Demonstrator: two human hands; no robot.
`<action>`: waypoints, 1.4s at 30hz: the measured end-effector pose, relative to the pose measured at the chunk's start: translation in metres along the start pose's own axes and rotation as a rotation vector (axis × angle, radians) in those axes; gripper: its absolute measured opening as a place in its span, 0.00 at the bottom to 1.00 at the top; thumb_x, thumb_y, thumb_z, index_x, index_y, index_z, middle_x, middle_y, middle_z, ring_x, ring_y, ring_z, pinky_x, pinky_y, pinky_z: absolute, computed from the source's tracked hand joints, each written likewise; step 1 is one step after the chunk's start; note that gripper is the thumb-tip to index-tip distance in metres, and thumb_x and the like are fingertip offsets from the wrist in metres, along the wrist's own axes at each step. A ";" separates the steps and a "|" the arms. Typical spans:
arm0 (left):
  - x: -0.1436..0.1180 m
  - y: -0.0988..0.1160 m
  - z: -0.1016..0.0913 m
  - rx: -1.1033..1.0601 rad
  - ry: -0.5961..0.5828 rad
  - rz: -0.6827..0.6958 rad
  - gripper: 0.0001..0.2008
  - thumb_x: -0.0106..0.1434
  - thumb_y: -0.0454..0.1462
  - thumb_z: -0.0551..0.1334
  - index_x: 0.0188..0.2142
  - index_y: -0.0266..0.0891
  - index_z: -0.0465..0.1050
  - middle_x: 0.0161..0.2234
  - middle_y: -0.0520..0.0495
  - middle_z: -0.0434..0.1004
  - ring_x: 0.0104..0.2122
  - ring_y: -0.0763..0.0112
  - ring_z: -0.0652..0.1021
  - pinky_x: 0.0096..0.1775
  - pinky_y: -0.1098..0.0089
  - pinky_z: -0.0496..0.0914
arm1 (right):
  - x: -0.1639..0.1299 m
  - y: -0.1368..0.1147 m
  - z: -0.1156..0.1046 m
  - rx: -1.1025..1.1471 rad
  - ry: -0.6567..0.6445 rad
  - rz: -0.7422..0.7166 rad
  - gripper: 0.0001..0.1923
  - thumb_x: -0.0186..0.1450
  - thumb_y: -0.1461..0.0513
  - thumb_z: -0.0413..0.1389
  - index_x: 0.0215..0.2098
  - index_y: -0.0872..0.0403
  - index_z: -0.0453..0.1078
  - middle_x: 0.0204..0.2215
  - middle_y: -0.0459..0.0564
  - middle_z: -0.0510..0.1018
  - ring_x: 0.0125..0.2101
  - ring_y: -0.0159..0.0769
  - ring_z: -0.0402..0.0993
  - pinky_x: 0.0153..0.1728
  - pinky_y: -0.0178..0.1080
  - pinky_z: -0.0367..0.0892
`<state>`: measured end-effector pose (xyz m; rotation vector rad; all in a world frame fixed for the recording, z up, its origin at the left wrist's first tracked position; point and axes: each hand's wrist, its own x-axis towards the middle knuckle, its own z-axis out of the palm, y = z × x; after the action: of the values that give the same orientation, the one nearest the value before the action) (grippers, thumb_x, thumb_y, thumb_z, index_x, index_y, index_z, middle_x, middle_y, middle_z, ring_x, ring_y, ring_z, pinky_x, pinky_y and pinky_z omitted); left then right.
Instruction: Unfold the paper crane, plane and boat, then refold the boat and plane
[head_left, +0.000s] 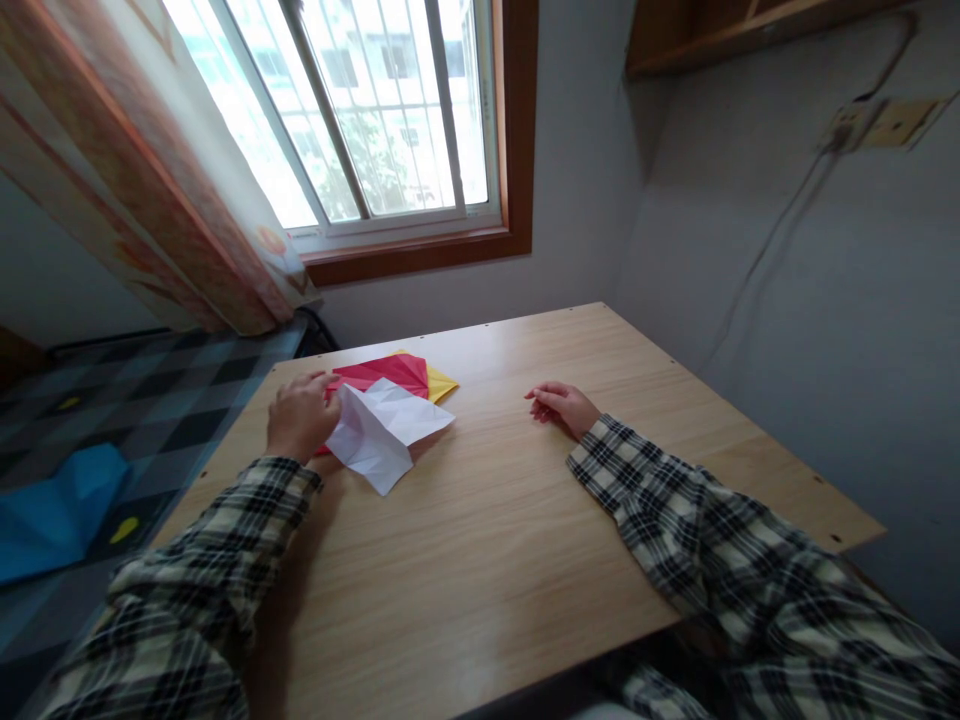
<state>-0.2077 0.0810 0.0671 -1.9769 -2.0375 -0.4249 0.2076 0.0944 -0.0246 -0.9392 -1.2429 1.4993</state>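
- Biggest thing here is my pale wood-grain rectangular tabletop point(450, 580), spread out below my left hand point(296, 415) and right hand point(562, 405).
- Next up, a bright sliding window point(375, 120) with a reddish-brown wooden frame, up past both hands on the far side.
- Off to the left of my left hand there's a dark blue-grey checked cloth point(225, 360), with an orange-and-white patterned fabric curtain point(135, 150) hanging beyond it.
- Black-and-cream plaid sleeves point(675, 500) on both arms, running right down to my wrists.
- There's a bright blue creased sheet point(67, 505) on that cloth, well left of my left hand.
- The white creased paper sheet point(375, 440) is just right of my left hand, touching it at the fingertips, its folds sticking up a bit. Can't tell if my thumb and fingers are actually pinched on it.
- Partly under that is a red folded paper piece point(386, 372), also just right of my left hand.
- My right hand's got nothing in it, fingers loosely bent and slightly apart, well clear of the papers.
- Smallest bit showing: a yellow folded paper corner point(441, 383), poking out from the red one, between my hands.
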 end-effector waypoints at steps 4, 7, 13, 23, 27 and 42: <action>-0.018 0.032 0.009 0.028 -0.053 0.086 0.23 0.68 0.41 0.46 0.50 0.31 0.74 0.49 0.34 0.77 0.50 0.53 0.76 0.55 0.57 0.67 | 0.000 0.000 0.000 0.001 -0.002 -0.006 0.22 0.51 0.46 0.67 0.33 0.56 0.77 0.23 0.47 0.78 0.22 0.28 0.72 0.24 0.31 0.66; -0.031 0.045 0.025 0.069 -0.172 0.086 0.27 0.69 0.44 0.45 0.48 0.25 0.73 0.48 0.28 0.77 0.51 0.50 0.75 0.55 0.56 0.67 | 0.000 0.000 0.000 0.002 -0.003 -0.005 0.22 0.51 0.46 0.68 0.33 0.55 0.77 0.23 0.46 0.78 0.22 0.28 0.72 0.24 0.31 0.67; -0.043 0.047 0.047 0.109 -0.348 -0.017 0.35 0.69 0.48 0.45 0.62 0.19 0.62 0.64 0.25 0.61 0.64 0.47 0.63 0.63 0.53 0.58 | 0.000 -0.002 0.001 0.007 0.002 0.008 0.23 0.50 0.46 0.68 0.32 0.55 0.77 0.22 0.46 0.78 0.22 0.26 0.71 0.24 0.30 0.67; -0.036 0.045 0.040 0.066 -0.465 -0.136 0.43 0.65 0.61 0.41 0.70 0.38 0.50 0.72 0.43 0.44 0.70 0.47 0.48 0.64 0.36 0.46 | -0.002 -0.002 0.002 0.006 -0.008 -0.003 0.22 0.52 0.46 0.67 0.32 0.55 0.77 0.23 0.46 0.78 0.22 0.27 0.71 0.24 0.31 0.66; -0.034 0.047 0.041 0.085 -0.459 -0.165 0.42 0.65 0.62 0.40 0.70 0.43 0.51 0.72 0.43 0.43 0.70 0.44 0.47 0.62 0.33 0.45 | -0.002 -0.002 0.001 -0.001 -0.004 -0.009 0.22 0.52 0.46 0.67 0.33 0.55 0.77 0.23 0.47 0.78 0.23 0.28 0.71 0.25 0.32 0.66; -0.002 0.053 0.007 -0.008 -0.428 0.219 0.36 0.65 0.57 0.51 0.65 0.40 0.63 0.65 0.37 0.64 0.64 0.48 0.65 0.62 0.51 0.59 | -0.001 -0.001 0.001 -0.001 -0.014 -0.006 0.22 0.52 0.46 0.67 0.33 0.55 0.77 0.23 0.47 0.79 0.22 0.27 0.71 0.25 0.31 0.67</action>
<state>-0.1549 0.0832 0.0606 -2.4282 -2.0075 0.0448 0.2070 0.0927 -0.0229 -0.9265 -1.2555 1.5029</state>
